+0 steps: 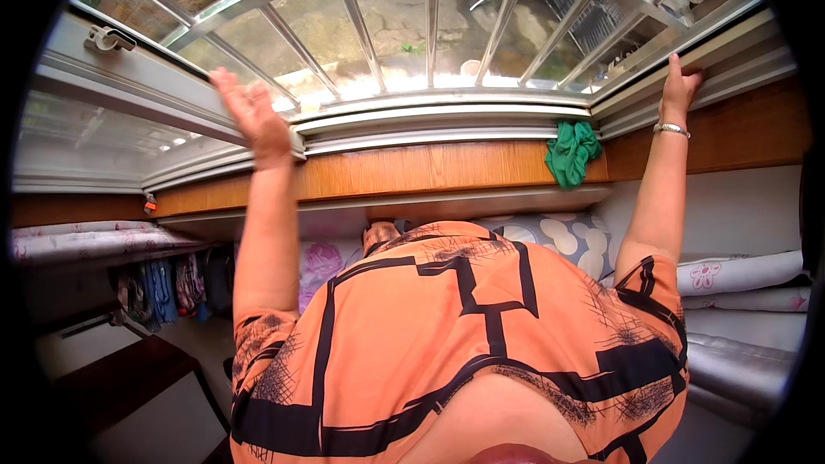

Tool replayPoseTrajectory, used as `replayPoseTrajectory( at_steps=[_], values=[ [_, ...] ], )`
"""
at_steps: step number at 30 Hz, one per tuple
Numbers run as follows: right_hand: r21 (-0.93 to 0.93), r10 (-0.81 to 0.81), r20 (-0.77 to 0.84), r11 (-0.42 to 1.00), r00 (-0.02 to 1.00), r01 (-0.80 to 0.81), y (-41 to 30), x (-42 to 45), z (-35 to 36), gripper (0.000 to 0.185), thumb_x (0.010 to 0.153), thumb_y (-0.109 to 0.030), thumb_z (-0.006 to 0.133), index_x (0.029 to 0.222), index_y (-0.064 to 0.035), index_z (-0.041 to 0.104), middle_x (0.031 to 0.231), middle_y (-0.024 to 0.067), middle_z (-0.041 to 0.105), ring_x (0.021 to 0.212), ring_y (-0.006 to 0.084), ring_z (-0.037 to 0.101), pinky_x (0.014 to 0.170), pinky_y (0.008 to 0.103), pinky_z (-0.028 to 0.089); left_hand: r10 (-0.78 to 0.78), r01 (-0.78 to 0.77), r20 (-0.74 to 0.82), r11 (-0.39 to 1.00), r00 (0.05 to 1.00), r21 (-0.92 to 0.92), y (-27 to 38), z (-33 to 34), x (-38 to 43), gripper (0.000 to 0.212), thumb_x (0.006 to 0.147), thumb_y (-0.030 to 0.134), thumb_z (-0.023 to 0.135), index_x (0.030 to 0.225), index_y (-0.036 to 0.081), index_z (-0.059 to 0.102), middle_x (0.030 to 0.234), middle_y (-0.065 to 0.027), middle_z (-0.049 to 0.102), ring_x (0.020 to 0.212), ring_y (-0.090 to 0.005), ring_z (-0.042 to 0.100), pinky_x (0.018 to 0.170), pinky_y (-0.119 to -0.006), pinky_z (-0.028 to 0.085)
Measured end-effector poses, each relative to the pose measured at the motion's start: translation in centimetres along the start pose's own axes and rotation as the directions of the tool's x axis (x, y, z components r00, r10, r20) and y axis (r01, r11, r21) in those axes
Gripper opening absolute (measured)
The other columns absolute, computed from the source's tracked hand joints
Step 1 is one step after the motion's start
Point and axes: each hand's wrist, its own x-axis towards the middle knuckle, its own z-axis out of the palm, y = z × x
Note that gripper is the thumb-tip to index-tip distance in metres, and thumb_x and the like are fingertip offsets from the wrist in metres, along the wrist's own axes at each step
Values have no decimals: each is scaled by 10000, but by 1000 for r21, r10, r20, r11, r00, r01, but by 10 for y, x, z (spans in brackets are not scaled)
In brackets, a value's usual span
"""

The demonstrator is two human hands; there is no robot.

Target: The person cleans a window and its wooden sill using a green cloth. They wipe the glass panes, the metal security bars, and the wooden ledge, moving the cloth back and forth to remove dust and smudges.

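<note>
My left hand (252,117) is raised with its fingers spread, in front of the edge of a white-framed sliding window sash (167,74). It holds nothing that I can see. At the far right, my right hand (677,91) is up beside the window's side frame (728,55), one digit pointing upward and the others blurred. Whether it touches the frame is unclear. A crumpled green cloth (572,153) hangs over the right end of the wooden sill (425,167), below the window track (438,135), out of reach of both hands.
Metal security bars (430,29) curve outward beyond the opening, above a concrete yard (387,26). A window latch (109,38) sits on the left sash. Below the sill are rolled floral fabric (97,241), hanging clothes (158,290) and patterned bedding (561,238).
</note>
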Motion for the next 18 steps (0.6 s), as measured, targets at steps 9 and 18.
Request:
replayPoseTrajectory(
  at_steps=[9, 18],
  values=[
    [106, 226, -67, 970, 972, -218, -12, 18, -3, 451, 699, -8, 685, 1112, 94, 536, 1150, 155, 604, 1033, 251, 588, 943, 327, 438, 621, -570, 141, 574, 771, 587, -1, -100, 92, 1083, 883, 710, 435, 1491, -65, -16, 1514, -332, 100, 1416, -454, 139, 1145, -549, 103],
    [140, 309, 29, 940, 951, -310, -34, -3, 8, 279, 731, 31, 629, 1004, 23, 574, 915, 36, 595, 785, 143, 541, 753, 283, 450, 671, -587, 80, 577, 737, 568, -13, -97, 93, 1020, 924, 709, 295, 1499, -80, -3, 1535, -331, 69, 1443, -438, 116, 1167, -525, 96]
  ],
)
